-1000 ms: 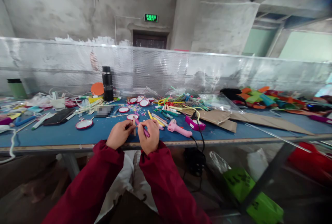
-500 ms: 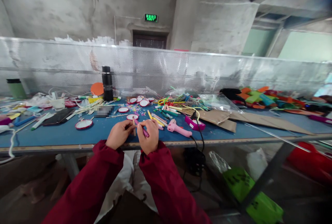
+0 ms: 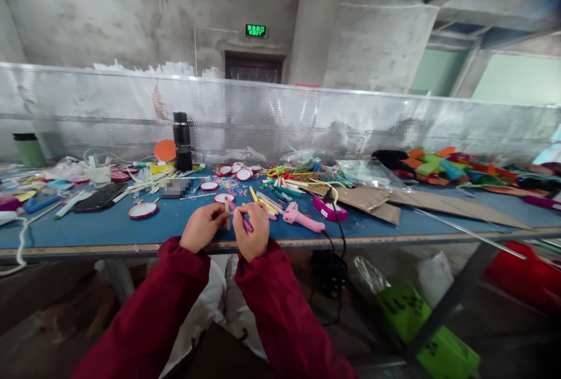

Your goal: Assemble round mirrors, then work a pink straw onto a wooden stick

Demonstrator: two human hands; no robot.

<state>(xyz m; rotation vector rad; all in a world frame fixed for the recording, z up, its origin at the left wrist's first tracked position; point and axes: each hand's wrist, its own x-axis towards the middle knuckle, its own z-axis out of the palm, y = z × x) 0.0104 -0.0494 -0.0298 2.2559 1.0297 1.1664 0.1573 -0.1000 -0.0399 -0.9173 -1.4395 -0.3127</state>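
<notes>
While the left hand point(image 3: 204, 228) pinches a flat wooden stick point(image 3: 227, 223) near-upright at the near edge of the table point(image 3: 100, 228), the right hand point(image 3: 253, 230) grasps a purple marker point(image 3: 247, 224) beside it. Stick: probably light, stiff, snappable; pinch by edges. Marker: likely light, smooth; hold mid-barrel. Obscured: marker's middle, behind fingers. Indeterminate: tip contact.

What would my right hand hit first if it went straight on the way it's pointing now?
Probably the tan stick in your left hand: your right hand and its purple pen point toward it. Depth is hard to judge here, and the pen may already be touching the stick.
</notes>
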